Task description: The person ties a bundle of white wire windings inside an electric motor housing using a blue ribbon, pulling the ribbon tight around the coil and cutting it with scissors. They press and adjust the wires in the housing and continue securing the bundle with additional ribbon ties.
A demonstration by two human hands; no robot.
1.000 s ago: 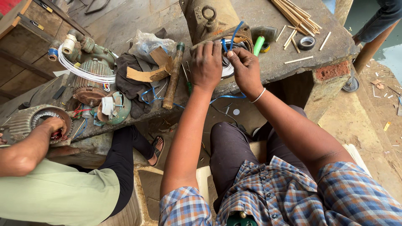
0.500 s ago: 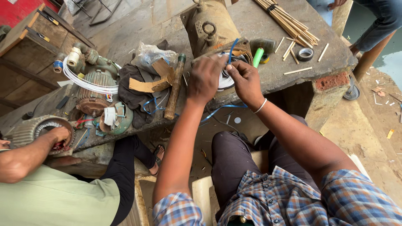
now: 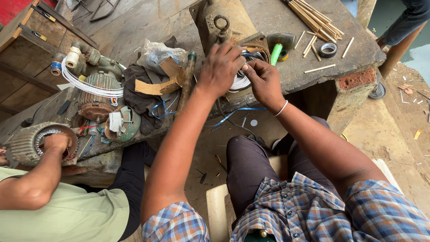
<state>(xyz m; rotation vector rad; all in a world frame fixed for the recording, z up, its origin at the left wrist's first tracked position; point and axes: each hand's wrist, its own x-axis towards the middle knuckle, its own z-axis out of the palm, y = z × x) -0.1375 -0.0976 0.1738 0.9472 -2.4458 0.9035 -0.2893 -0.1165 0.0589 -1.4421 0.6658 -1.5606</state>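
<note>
Left hand cupped over white wire coil at concrete bench edge, fingers closed on top. Right hand pinching coil's rim just beside, bangle at wrist. Coil directly under both palms, mostly hidden; axis unclear. Green tape roll just beyond.

A: Camera position?

B: One view only, worn on the head. Looks steeply down over both forearms to the bench, which crosses the top of frame.

A: Range?

B: Close. Left hand and right hand sit upper centre; own lap and checked shirt fill the bottom edge.

A: Edges?

B: A co-worker's arm enters lower left.
</note>
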